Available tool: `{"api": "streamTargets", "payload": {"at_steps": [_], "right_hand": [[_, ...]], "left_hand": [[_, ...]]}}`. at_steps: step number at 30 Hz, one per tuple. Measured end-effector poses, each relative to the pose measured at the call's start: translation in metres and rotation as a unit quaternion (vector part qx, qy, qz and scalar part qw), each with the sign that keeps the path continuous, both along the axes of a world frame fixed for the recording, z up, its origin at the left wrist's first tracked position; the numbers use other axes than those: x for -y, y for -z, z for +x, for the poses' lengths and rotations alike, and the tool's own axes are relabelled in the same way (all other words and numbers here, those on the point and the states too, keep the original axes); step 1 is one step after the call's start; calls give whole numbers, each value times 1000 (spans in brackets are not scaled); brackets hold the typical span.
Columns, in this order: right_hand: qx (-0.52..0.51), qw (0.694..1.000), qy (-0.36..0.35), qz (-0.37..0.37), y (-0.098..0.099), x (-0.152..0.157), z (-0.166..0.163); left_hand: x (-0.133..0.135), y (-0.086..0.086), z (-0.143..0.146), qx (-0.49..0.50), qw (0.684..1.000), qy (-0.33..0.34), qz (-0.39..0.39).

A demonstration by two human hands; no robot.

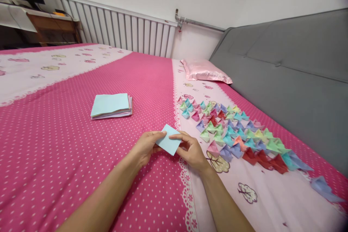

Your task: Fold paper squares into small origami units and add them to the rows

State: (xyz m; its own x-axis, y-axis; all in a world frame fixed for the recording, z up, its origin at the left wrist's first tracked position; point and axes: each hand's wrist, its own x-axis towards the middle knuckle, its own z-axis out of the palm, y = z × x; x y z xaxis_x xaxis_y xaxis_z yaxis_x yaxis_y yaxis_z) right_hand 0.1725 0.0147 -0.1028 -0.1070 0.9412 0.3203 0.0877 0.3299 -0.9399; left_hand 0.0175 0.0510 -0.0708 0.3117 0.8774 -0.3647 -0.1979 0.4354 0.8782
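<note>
Between both hands is a light blue piece of paper (169,145), roughly square and turned cornerwise, held just above the bed. My left hand (146,146) pinches its left corner, thumb on top and fingers beneath. On the right edge, my right hand (191,149) grips the same paper, the index finger lying across its face and the thumb at the lower edge. A stack of coloured paper sheets (111,105) with light blue on top lies beyond my left hand. To the right of my right hand stand many small folded paper boats (231,136) in several colours.
A pink dotted bedspread (65,123) with pale printed bands covers the bed. A pink satin pillow (205,70) lies by the grey padded headboard (288,50). One purple paper boat (324,188) sits apart at the right. A white radiator (119,25) and a desk (51,25) stand behind.
</note>
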Motion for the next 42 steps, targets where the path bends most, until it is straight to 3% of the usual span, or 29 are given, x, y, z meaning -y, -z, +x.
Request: {"api": "streamTargets", "payload": {"at_steps": [10, 18, 25, 30, 36, 42], "right_hand": [[24, 999, 40, -10, 1, -2, 3], [18, 996, 84, 9, 1, -3, 3], [4, 994, 109, 13, -3, -2, 0], [-17, 993, 116, 0, -1, -2, 1], [-143, 980, 121, -65, 6, -6, 4], [-208, 962, 164, -64, 0, -6, 4]], "left_hand": [[2, 1, 0, 27, 996, 78, 26], [3, 1, 2, 44, 993, 100, 38], [5, 0, 1, 28, 971, 190, 141], [5, 0, 3, 24, 975, 169, 140], [3, 4, 3, 36, 977, 161, 136], [4, 1, 4, 73, 980, 137, 128]]}}
